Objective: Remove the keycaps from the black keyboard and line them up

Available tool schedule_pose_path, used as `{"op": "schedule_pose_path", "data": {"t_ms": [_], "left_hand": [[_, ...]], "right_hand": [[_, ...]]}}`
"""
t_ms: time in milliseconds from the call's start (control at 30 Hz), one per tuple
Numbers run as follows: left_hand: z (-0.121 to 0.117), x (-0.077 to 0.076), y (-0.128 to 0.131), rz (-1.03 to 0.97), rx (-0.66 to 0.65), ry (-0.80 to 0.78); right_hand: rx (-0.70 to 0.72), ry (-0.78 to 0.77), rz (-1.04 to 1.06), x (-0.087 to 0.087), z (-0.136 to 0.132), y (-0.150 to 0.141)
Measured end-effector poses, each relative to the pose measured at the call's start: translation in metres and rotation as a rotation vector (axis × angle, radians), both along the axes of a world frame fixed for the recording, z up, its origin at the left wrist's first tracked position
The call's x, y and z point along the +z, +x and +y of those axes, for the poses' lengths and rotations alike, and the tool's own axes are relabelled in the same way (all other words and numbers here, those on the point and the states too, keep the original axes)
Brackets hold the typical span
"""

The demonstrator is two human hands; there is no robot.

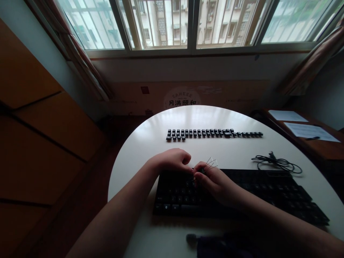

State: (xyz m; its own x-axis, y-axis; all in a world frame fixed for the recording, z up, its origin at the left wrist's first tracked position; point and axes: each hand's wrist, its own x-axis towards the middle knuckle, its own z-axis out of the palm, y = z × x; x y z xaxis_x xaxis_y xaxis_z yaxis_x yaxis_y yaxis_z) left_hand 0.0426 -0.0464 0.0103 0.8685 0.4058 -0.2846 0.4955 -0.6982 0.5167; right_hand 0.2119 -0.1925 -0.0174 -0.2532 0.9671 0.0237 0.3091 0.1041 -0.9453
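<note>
A black keyboard (220, 206) lies on the white round table, with keys absent along its upper rows. My right hand (212, 181) is closed around a wire keycap puller (211, 162) over the keyboard's left half. Thin wire ends stick up past its fingers, and others point down at the keys. My left hand (174, 160) rests at the keyboard's upper left edge, fingers curled and thumb tip meeting the right fingertips. Whatever its fingers hold, if anything, is hidden. Removed keycaps (200, 133) stand in rows beyond both hands.
The keyboard's coiled cable (279, 164) lies on the table (142, 143) at the right. A dark brush-like end (191, 239) and a dark purple item (223, 247) are at the near edge. Papers (311, 131) and a pen (313, 138) lie on a brown desk at right.
</note>
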Motion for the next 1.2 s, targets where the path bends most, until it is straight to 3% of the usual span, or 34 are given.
{"op": "schedule_pose_path", "data": {"t_ms": [267,733,1033,1200], "left_hand": [[0.001,-0.002,-0.001,-0.002,0.007,-0.016],[0.004,-0.003,0.003,0.019,0.007,-0.033],[0.009,0.006,0.013,0.127,-0.004,-0.089],[0.0,0.005,0.007,0.084,0.037,-0.071]], "right_hand": [[0.044,0.058,-0.117,0.004,-0.004,0.0],[0.153,0.296,-0.491,0.016,-0.003,-0.013],[0.045,0.365,-0.358,0.001,-0.004,-0.009],[0.021,0.382,-0.367,0.0,-0.006,-0.01]]}}
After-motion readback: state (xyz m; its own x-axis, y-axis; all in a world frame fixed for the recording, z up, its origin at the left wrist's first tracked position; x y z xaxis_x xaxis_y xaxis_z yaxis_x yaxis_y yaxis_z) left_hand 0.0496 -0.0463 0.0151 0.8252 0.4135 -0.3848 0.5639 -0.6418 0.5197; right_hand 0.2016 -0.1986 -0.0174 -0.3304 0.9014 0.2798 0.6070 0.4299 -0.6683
